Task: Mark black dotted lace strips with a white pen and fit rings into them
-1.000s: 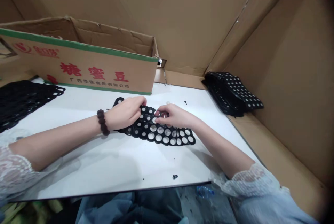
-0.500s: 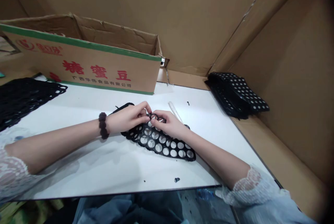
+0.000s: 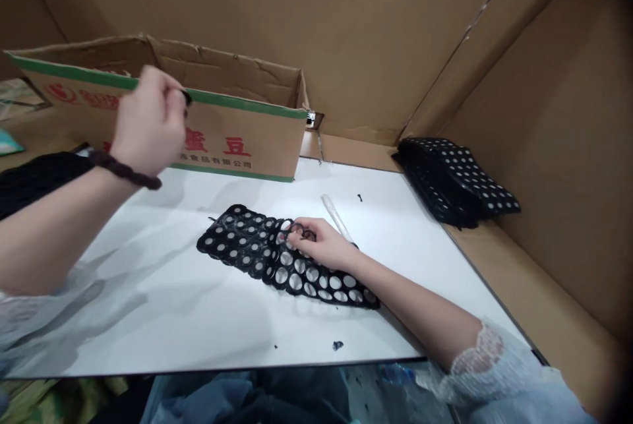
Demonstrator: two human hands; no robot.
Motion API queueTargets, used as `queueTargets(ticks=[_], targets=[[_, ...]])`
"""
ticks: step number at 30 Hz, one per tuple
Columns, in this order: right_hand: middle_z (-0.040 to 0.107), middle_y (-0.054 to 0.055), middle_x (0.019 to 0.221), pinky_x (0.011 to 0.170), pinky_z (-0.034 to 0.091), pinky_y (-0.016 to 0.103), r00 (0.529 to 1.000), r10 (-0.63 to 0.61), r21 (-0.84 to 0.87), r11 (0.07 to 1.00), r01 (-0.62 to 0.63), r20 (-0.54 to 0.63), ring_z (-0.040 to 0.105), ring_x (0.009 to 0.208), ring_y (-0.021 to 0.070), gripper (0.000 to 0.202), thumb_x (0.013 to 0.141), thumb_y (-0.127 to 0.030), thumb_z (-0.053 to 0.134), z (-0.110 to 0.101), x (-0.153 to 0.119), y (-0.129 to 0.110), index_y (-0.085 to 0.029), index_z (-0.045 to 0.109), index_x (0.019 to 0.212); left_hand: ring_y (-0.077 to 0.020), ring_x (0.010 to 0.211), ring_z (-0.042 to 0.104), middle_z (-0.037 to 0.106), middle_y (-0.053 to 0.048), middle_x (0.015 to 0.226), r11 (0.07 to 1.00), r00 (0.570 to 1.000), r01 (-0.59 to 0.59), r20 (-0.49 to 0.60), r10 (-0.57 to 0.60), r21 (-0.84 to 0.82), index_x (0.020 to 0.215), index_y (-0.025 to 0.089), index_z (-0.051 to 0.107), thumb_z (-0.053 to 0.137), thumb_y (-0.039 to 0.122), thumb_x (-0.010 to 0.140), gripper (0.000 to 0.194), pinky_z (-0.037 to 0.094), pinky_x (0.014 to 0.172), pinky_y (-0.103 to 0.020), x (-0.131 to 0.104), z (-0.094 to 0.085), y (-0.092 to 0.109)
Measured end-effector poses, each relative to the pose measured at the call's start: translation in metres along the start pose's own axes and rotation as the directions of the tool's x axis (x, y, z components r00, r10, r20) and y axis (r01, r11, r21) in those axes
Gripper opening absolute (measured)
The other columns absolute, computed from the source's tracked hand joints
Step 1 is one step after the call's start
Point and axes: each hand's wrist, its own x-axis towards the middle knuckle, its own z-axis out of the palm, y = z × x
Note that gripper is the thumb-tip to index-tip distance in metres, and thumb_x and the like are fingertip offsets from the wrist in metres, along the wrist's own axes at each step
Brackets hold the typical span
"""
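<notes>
A black sheet full of round holes (image 3: 237,239) lies on the white table; its left part has small holes, its right part larger ones. My right hand (image 3: 324,242) pinches the sheet's upper edge near the middle. Raised well off the table, my left hand (image 3: 151,124) is closed in front of the cardboard box (image 3: 267,137). A small black scrap (image 3: 186,98) sticks out between its thumb and fingers.
Behind the right hand lies a clear plastic stick (image 3: 336,216). Black perforated sheets are stacked at the right (image 3: 459,180), and more black material (image 3: 42,177) sits at the left. Small black bits (image 3: 337,345) dot the table. Cardboard walls (image 3: 376,35) rise behind.
My left hand has left the sheet and moved up and left to the box's front, carrying a small black scrap. The sheet's left part is uncovered. My right hand still pinches the edge.
</notes>
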Motion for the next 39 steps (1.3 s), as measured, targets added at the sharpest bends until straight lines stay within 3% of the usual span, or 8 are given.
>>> queueTargets(ticks=[3, 9, 16, 19, 21, 24, 29, 39], targets=[[0.049, -0.003, 0.064, 0.057, 0.033, 0.021, 0.995, 0.056, 0.088, 0.994, -0.064, 0.082, 0.042, 0.057, 0.0072, 0.024, 0.073, -0.037, 0.056, -0.003, 0.0, -0.004, -0.015, 0.059, 0.08, -0.0143, 0.09, 0.046, 0.049, -0.001, 0.101, 0.981, 0.992, -0.008, -0.124, 0.033, 0.192, 0.118, 0.013, 0.035, 0.012, 0.037, 0.092, 0.042, 0.035, 0.082, -0.031, 0.028, -0.009, -0.015], [0.053, -0.002, 0.066, 0.058, 0.037, 0.023, 0.982, 0.073, 0.137, 0.986, -0.097, 0.172, 0.046, 0.058, 0.008, 0.026, 0.07, -0.039, 0.061, -0.006, -0.003, -0.007, -0.014, 0.061, 0.076, -0.0225, 0.111, 0.026, 0.039, -0.005, 0.116, 0.93, 0.99, -0.129, 0.096, 0.102, 0.344, 0.11, 0.009, 0.049, 0.016, 0.052, 0.088, 0.058, 0.024, 0.094, -0.044, 0.052, 0.0, -0.009], [0.057, 0.001, 0.071, 0.053, 0.041, 0.025, 0.984, 0.121, 0.271, 0.951, -0.152, 0.128, 0.051, 0.054, 0.0087, 0.027, 0.074, -0.042, 0.056, -0.005, -0.003, 0.0, -0.015, 0.053, 0.079, -0.0256, 0.108, 0.037, 0.049, -0.009, 0.097, 0.891, 0.936, -0.351, 0.096, 0.338, 0.287, 0.099, 0.014, 0.054, 0.015, 0.039, 0.091, 0.047, 0.029, 0.087, -0.041, 0.001, 0.0, 0.042], [0.06, 0.001, 0.07, 0.044, 0.039, 0.023, 0.978, 0.169, 0.374, 0.905, -0.203, 0.122, 0.049, 0.045, 0.0078, 0.03, 0.076, -0.045, 0.053, -0.003, -0.001, 0.003, -0.016, 0.049, 0.08, -0.0219, 0.086, 0.048, 0.054, -0.009, 0.086, 0.859, 0.844, -0.501, 0.277, 0.459, 0.107, 0.09, 0.017, 0.05, 0.025, 0.04, 0.089, 0.035, 0.034, 0.078, -0.035, -0.046, 0.005, 0.066], [0.058, 0.0, 0.066, 0.042, 0.038, 0.022, 0.987, 0.143, 0.393, 0.906, -0.159, 0.068, 0.048, 0.043, 0.0072, 0.029, 0.077, -0.044, 0.053, -0.002, -0.001, 0.003, -0.015, 0.049, 0.079, -0.0188, 0.067, 0.05, 0.055, -0.005, 0.071, 0.812, 0.682, -0.582, 0.519, 0.516, -0.043, 0.076, 0.018, 0.048, 0.032, 0.048, 0.085, 0.035, 0.035, 0.063, -0.031, -0.073, 0.01, 0.075], [0.056, -0.001, 0.064, 0.043, 0.038, 0.022, 0.994, 0.106, 0.413, 0.904, -0.111, 0.035, 0.048, 0.044, 0.0072, 0.027, 0.077, -0.042, 0.053, 0.001, 0.0, 0.0, -0.015, 0.05, 0.081, -0.0165, 0.058, 0.05, 0.056, -0.002, 0.066, 0.857, 0.575, -0.487, 0.676, 0.46, -0.169, 0.074, 0.019, 0.044, 0.035, 0.053, 0.082, 0.037, 0.031, 0.052, -0.026, -0.096, 0.017, 0.079], [0.057, -0.001, 0.068, 0.045, 0.037, 0.021, 0.993, 0.114, 0.37, 0.921, -0.119, 0.035, 0.048, 0.05, 0.007, 0.027, 0.072, -0.041, 0.059, 0.0, -0.002, -0.002, -0.016, 0.054, 0.08, -0.0164, 0.063, 0.054, 0.058, -0.002, 0.072, 0.934, 0.555, -0.257, 0.753, 0.353, -0.248, 0.079, 0.019, 0.044, 0.029, 0.038, 0.089, 0.026, 0.034, 0.053, -0.025, -0.101, 0.02, 0.077], [0.061, 0.001, 0.075, 0.051, 0.04, 0.02, 0.98, 0.187, 0.38, 0.903, -0.2, 0.072, 0.048, 0.053, 0.0059, 0.012, 0.07, -0.021, 0.059, 0.004, -0.004, -0.011, -0.013, 0.059, 0.08, -0.0181, 0.066, 0.057, 0.058, -0.004, 0.074, 0.951, 0.69, -0.214, 0.655, 0.309, -0.224, 0.082, 0.019, 0.038, 0.026, 0.017, 0.086, 0.013, 0.039, 0.055, -0.026, -0.115, 0.028, 0.076]])
